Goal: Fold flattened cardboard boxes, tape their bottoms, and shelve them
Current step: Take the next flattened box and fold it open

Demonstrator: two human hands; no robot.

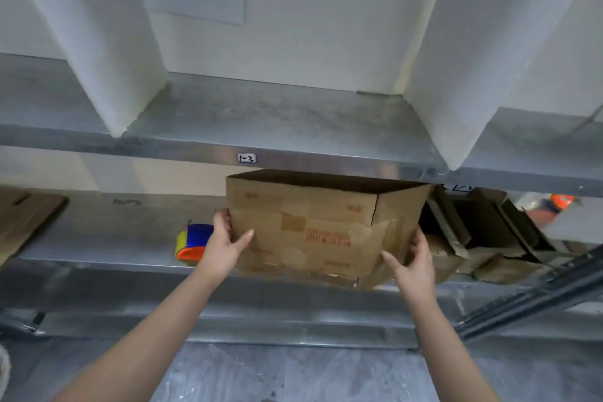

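One flattened cardboard sheet is lying at the left of the lower shelf. A tape dispenser is sitting just beside the left hand, whose fingers are curling round the left side of the open-topped cardboard box at the shelf's front edge. The right hand is gripping its right corner, fingers curled behind. Crumpled boxes are lying further right.

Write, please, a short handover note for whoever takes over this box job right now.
Left hand grips the cardboard box at its left edge; right hand grips its lower right corner.
Box folded open, top up, at the front edge of the metal shelf, not pushed in. Bottom hidden; taping unchecked.
Tape dispenser on the shelf left of it; more boxes to its right; flat cardboard far left.
Left: slide the box in, then likely fold the flat cardboard.
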